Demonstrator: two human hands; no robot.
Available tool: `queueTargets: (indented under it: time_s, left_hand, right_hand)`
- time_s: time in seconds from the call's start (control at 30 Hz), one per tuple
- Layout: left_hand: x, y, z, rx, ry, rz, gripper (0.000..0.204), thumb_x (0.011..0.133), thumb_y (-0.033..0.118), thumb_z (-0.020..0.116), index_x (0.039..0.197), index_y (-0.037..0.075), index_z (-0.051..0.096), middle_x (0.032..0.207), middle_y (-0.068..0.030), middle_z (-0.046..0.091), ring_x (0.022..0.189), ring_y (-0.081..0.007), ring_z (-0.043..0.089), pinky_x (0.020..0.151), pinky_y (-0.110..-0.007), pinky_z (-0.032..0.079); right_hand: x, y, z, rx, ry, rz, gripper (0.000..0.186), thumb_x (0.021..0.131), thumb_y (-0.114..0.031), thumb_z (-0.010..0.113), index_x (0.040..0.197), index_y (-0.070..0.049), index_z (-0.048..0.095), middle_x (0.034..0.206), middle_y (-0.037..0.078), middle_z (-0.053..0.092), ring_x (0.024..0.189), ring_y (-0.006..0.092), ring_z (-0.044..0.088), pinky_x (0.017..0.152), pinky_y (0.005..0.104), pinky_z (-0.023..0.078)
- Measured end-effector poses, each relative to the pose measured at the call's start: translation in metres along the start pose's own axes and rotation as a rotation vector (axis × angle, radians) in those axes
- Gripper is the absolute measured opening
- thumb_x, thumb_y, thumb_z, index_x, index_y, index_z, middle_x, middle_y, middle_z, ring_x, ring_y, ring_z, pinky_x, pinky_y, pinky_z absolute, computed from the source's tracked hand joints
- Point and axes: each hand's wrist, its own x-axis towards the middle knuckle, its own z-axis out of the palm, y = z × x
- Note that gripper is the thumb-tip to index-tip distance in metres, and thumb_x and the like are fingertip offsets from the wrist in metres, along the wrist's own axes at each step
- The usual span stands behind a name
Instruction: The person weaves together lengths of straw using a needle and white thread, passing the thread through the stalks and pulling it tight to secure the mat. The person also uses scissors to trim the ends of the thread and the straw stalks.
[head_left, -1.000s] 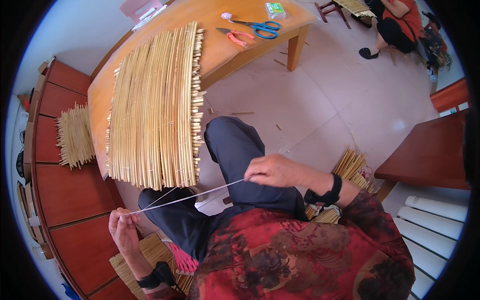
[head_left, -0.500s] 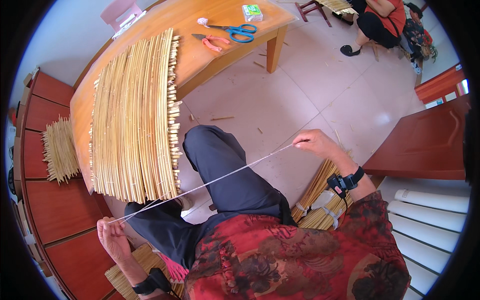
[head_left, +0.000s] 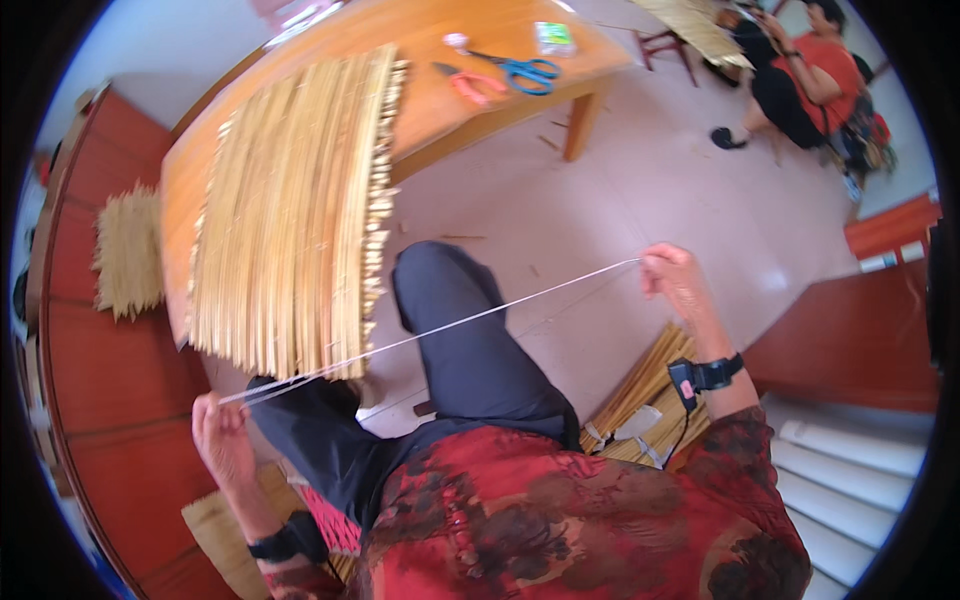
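A thin white string (head_left: 470, 319) runs taut across my lap, rising from left to right. Its left part, beside my left hand (head_left: 225, 437), looks doubled, with the fingers closed on it. My right hand (head_left: 676, 275) pinches the other end out over the floor. Beyond the string, a mat of straw-coloured stalks (head_left: 290, 215) lies on the wooden table (head_left: 420, 28), its ragged cut ends along the right edge. Neither hand touches the mat.
Pliers with pink handles (head_left: 470, 84), blue-handled scissors (head_left: 528, 74) and a small green-and-clear box (head_left: 554, 39) lie on the table. Bundled stalks (head_left: 640, 400) rest on the floor at my right. Another person (head_left: 812, 85) sits at the far right. Red cabinets (head_left: 120, 430) line the left.
My right hand has moved right and farther away, and the left slightly up, so the string spans wider. The whole view has shifted a little.
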Motion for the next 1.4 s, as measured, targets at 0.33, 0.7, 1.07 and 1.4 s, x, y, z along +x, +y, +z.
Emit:
queueTargets:
  time_s: [0.33, 0.7, 1.07, 1.4]
  left_hand:
    - [-0.001, 0.009, 0.077, 0.166, -0.295, 0.125, 0.012, 0.084, 0.01, 0.055, 0.075, 0.002, 0.051, 0.063, -0.0029, 0.043, 0.058, -0.0128, 0.044, 0.063, -0.03, 0.044]
    - [0.004, 0.014, 0.119, 0.155, -0.597, 0.108, 0.004, 0.08, 0.003, 0.061, 0.08, -0.001, 0.06, 0.075, -0.0029, 0.057, 0.067, -0.0076, 0.052, 0.06, -0.021, 0.042]
    - [-0.007, -0.038, 0.185, 0.624, -0.972, 0.849, 0.021, 0.072, 0.004, 0.063, 0.093, 0.002, 0.058, 0.117, -0.0139, 0.047, 0.099, -0.0287, 0.052, 0.075, -0.035, 0.047]
    - [-0.035, -0.067, 0.043, 0.339, -0.203, 0.121, 0.007, 0.082, 0.005, 0.055, 0.082, 0.0, 0.06, 0.086, -0.0103, 0.061, 0.077, -0.014, 0.058, 0.066, -0.027, 0.047]
  right_hand:
    - [0.038, -0.036, -0.097, 0.437, 0.26, -0.305, 0.015, 0.084, -0.01, 0.059, 0.097, -0.003, 0.054, 0.096, 0.012, 0.06, 0.091, 0.0227, 0.061, 0.071, 0.0314, 0.054]
    - [0.06, -0.141, -0.197, 0.92, 0.149, -0.481, 0.033, 0.089, 0.005, 0.041, 0.121, 0.009, 0.035, 0.121, 0.025, 0.047, 0.116, 0.0336, 0.045, 0.099, 0.0461, 0.039]
    - [0.074, -0.248, -0.135, 0.714, 0.008, -0.642, 0.041, 0.087, 0.007, 0.041, 0.127, 0.01, 0.029, 0.106, 0.021, 0.05, 0.101, 0.0285, 0.052, 0.096, 0.0377, 0.043]
    - [-0.028, -0.132, 0.217, -0.242, -0.425, -0.367, 0.052, 0.08, -0.001, 0.051, 0.128, 0.003, 0.03, 0.081, 0.007, 0.051, 0.067, 0.0141, 0.058, 0.063, 0.0235, 0.048]
